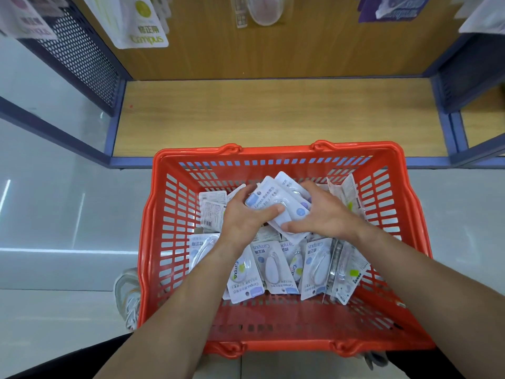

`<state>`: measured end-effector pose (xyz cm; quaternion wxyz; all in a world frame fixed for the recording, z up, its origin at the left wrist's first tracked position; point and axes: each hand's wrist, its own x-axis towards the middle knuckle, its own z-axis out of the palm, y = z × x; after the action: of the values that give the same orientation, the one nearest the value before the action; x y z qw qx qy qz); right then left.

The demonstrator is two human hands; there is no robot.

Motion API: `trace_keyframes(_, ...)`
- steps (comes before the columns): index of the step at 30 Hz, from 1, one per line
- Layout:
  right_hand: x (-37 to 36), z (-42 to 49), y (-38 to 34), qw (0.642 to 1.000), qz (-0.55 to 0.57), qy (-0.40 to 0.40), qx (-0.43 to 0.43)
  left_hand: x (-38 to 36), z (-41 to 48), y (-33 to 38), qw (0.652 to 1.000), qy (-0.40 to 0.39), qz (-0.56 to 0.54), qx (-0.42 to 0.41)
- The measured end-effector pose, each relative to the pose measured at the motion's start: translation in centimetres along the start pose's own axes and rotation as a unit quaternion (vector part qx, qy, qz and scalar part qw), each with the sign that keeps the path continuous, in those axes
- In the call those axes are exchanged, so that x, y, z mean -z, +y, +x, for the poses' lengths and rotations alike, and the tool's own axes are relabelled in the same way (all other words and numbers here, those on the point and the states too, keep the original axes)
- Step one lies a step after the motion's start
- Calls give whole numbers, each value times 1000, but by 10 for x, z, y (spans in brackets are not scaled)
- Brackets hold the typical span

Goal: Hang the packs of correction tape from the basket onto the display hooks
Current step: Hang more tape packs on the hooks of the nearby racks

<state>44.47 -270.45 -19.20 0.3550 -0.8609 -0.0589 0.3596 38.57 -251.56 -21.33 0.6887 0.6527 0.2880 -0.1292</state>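
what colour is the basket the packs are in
Orange-red, with slotted walls; the basket shows in the head view, the only one.

Glossy orange plastic basket (164, 242), shiny plastic-fronted packs (273, 266), matt woodgrain shelf (273, 116).

A low shelf (273, 116) of pale wood is sitting just above the floor (54, 269), with a back panel (300, 50) of the same wood rising behind it. A blue frame (117, 127) is edging the shelf, and a perforated blue side panel (82, 56) is standing at its left. A second unit (478, 124) is adjoining on the right. The floor is showing pale glossy tiles, and streaks of light (68, 251) are reflecting off them at the left.
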Motion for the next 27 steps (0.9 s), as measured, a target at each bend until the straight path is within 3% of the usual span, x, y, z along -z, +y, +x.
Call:
trace_keyframes(5,-27,-6,0,986,140,89,-2,-8,-1,4,996,30,-90,5)
trace_keyframes(10,-43,-20,-9,955,282,90,29,-1,-3,13,993,30,-110,30)
trace_keyframes(16,-36,-45,-39,946,298,101,78,2,-31,31,989,7,-146,25)
trace_keyframes(23,-17,-97,-85,946,249,156,139,-2,-86,97,991,-41,-106,-65)
trace_keyframes(27,5,-138,-123,916,314,167,183,5,-134,149,989,-58,-74,-111)
